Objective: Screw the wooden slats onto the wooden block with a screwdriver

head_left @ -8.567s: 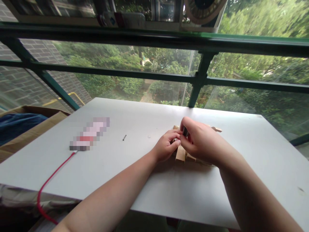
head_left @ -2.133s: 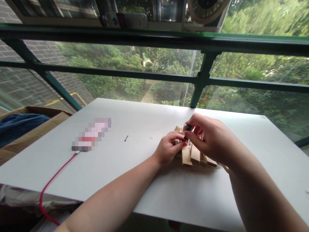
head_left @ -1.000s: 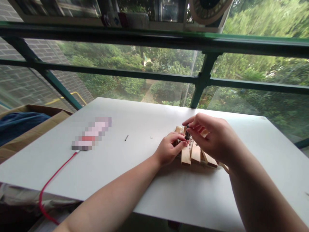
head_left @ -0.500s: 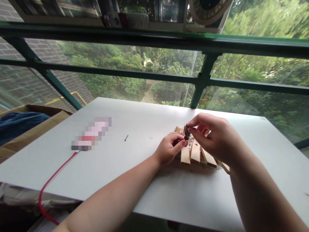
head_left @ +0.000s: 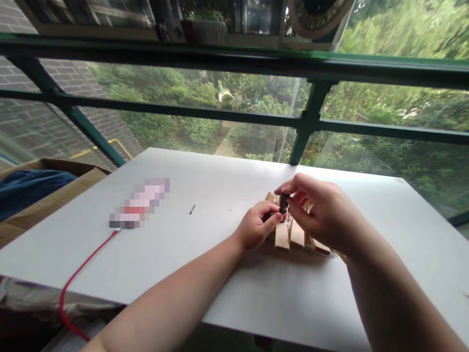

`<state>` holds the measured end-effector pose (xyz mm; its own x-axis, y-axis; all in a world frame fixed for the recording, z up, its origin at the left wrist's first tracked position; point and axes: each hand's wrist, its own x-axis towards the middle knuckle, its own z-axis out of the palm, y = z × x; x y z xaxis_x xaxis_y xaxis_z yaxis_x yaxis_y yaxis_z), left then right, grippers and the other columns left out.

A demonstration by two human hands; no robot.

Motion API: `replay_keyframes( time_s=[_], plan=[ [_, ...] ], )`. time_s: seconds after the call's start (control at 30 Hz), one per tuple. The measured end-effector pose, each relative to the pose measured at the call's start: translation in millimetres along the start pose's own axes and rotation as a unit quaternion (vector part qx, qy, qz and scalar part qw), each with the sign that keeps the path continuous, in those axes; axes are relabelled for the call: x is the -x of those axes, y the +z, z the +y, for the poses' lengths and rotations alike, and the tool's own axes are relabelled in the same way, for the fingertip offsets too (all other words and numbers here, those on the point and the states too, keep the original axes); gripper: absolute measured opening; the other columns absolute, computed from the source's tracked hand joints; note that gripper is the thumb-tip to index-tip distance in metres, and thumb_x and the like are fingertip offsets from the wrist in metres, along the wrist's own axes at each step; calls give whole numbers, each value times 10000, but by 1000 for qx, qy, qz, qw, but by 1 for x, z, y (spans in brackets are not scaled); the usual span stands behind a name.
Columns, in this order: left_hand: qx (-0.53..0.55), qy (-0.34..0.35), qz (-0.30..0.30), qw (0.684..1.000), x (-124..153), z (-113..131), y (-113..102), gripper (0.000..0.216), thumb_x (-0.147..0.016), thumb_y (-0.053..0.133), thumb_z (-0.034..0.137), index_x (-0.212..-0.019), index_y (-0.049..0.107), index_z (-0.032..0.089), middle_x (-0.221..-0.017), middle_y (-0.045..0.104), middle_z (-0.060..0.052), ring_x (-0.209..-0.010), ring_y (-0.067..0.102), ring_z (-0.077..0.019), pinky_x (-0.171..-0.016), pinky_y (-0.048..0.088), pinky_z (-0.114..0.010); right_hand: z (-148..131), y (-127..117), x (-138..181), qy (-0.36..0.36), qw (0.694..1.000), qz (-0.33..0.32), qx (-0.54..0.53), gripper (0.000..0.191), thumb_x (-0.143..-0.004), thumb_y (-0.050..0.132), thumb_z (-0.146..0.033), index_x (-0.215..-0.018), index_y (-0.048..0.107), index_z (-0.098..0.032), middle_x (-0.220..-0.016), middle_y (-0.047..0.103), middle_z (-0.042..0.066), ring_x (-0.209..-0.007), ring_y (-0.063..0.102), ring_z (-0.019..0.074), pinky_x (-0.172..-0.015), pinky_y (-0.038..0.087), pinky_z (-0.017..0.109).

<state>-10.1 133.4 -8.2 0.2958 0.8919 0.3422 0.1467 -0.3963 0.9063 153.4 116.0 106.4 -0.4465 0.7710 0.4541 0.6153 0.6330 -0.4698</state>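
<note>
— So what changed at frame centre?
— Right hand (head_left: 322, 215) dipped slightly, pinching the small black tool (head_left: 283, 202) over the wooden slats (head_left: 289, 233) on the worktop (head_left: 183, 244).
— Left hand (head_left: 254, 226)?
— Grip pressed on the slats' edge.

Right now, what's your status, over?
Right hand pinching small black tool upright over wooden slats. Left hand steadying slats. Loose screw lies apart, nothing blocking.
</note>
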Motion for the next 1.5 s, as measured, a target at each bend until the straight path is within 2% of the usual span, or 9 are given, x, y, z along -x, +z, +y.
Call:
replay_keyframes(
  time_s=[0.13, 0.33, 0.63, 0.83, 0.97, 1.07, 1.17, 1.3, 1.5],
  plan=[
    [-6, -1, 1, 1000, 0, 0, -1, 255, -872, 536, 378, -891, 646, 149, -944, 641, -70, -916, 577, -193, -820, 448, -292, 1, 0, 0, -3, 1000, -8, 11, 200, -765, 538, -108, -932, 560, -217, -849, 644, 4, -683, 553, 125, -594, 414, 237],
    [-2, -7, 13, 1000, 0, -1, 0, 252, -859, 553, 384, -869, 654, 154, -947, 643, -73, -897, 582, -190, -815, 456, -297, 3, 0, -2, 25, 999, 20, 34, 59, -802, 563, -199, -846, 527, -210, -795, 619, 15, -579, 502, 106, -533, 378, 236],
    [21, -12, 11, 1000, -1, -2, 1, 244, -823, 607, 384, -880, 661, 154, -879, 643, -53, -783, 567, -153, -743, 457, -275, 3, 0, -3, 31, 997, 41, 54, 101, -786, 589, -228, -781, 490, -210, -746, 604, 12, -572, 492, 115, -529, 358, 247],
    [13, -12, 13, 1000, -1, -1, 1, 232, -828, 603, 378, -869, 658, 156, -929, 649, -57, -857, 578, -167, -787, 453, -281, 0, 1, -1, 35, 999, 25, 29, 107, -793, 540, -173, -879, 494, -219, -913, 657, 32, -643, 559, 131, -573, 403, 256],
    [3, -15, 14, 1000, 0, -2, 0, 229, -824, 605, 378, -862, 655, 158, -911, 644, -54, -846, 574, -167, -779, 453, -282, 1, 0, -1, 45, 999, 2, 25, 71, -818, 539, -214, -881, 507, -223, -727, 632, 3, -565, 531, 127, -512, 370, 244],
    [-1, -11, 15, 1000, 0, -2, 0, 219, -822, 607, 370, -863, 653, 159, -918, 642, -53, -867, 575, -173, -790, 453, -286, 2, -1, -1, 46, 998, 9, 31, 89, -800, 577, -232, -848, 503, -221, -653, 589, -17, -538, 511, 118, -495, 359, 235],
    [-3, -7, 12, 1000, 0, -3, 0, 216, -827, 601, 368, -864, 653, 162, -924, 643, -54, -876, 578, -175, -795, 454, -286, 3, 0, -2, 40, 998, 22, 34, 128, -780, 600, -216, -862, 502, -221, -695, 588, -17, -556, 507, 113, -512, 370, 233],
    [-3, -4, 6, 1000, 0, -3, 0, 214, -840, 585, 362, -881, 652, 163, -930, 646, -56, -870, 578, -174, -785, 455, -285, 2, 2, -3, 24, 999, 17, 27, 215, -800, 573, -183, -1009, 566, -233, -852, 592, 11, -625, 520, 110, -591, 409, 248],
    [-10, -2, 15, 1000, 0, -2, 0, 219, -835, 592, 365, -878, 658, 161, -908, 650, -56, -858, 580, -177, -776, 456, -289, 2, -2, -4, 18, 998, -10, 66, 67, -818, 569, -237, -847, 623, -212, -789, 540, 16, -643, 491, 125, -597, 391, 262]
  ],
)
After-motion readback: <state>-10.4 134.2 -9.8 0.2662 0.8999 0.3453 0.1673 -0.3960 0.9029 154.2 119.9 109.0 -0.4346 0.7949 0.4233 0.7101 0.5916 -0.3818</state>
